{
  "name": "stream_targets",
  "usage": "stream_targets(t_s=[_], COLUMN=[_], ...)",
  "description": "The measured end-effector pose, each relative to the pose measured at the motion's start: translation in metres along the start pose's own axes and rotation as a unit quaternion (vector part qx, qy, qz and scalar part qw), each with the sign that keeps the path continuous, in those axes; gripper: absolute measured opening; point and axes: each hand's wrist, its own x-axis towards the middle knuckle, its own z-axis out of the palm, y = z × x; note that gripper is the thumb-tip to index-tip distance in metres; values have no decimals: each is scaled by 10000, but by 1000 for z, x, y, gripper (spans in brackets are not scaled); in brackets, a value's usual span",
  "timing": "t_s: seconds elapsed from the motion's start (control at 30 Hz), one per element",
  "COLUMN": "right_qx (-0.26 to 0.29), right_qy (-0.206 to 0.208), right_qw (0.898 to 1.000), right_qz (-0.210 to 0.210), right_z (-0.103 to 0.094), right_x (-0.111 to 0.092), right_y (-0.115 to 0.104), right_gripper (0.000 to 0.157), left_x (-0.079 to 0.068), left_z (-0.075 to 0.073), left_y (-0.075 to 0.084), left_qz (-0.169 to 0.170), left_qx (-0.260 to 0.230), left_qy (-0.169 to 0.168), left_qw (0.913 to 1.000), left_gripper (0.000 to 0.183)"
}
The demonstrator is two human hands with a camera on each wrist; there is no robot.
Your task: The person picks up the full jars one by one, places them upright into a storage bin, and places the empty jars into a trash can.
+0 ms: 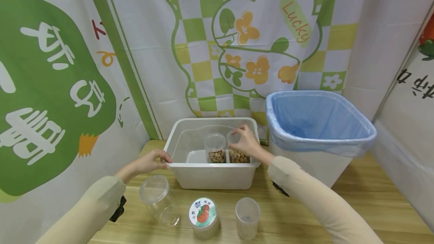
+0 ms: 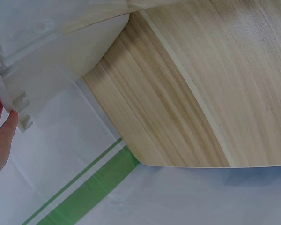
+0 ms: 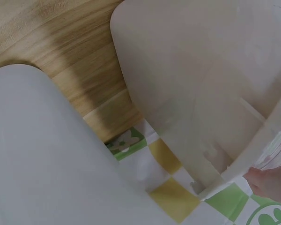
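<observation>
Just nearer than the left hand [image 1: 150, 162] stands a clear jar [image 1: 162, 205] on the wood-grain table [image 1: 376, 191]. Between the two hands, closer to the wearer, is a jar with a tomato-printed lid [image 1: 203, 214]; a translucent cup [image 1: 247, 223] stands nearer than the right hand [image 1: 249, 143]. Right of that hand rises a white bin [image 1: 308, 161] with a blue liner [image 1: 325, 118]. Beyond both hands hangs a checked, flowered curtain [image 1: 203, 72] reading "Lucky"; a green panel with white characters [image 1: 44, 82] lies left of the left hand.
</observation>
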Motion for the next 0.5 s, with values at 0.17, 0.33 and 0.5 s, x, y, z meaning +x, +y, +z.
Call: stream_targets(t_s=[0.17, 0.33, 0.5], right_qx=[-14, -73, -142], right_qy=[-31, -5, -10], right_qw=[10000, 10000, 9998], right_qz=[-1, -62, -100], right_z=[3, 5, 7], right_x=[-2, -3, -5], right_y=[3, 3, 5], right_gripper=[41, 41, 40], left_x=[0, 0, 0], left_z=[0, 1, 1], left_y=[0, -1, -1], left_qz=[12, 21, 39], left_qx=[-26, 36, 76], left_qy=[-14, 14, 42], left_qw=[10000, 10000, 10000], left_gripper=[10, 10, 10])
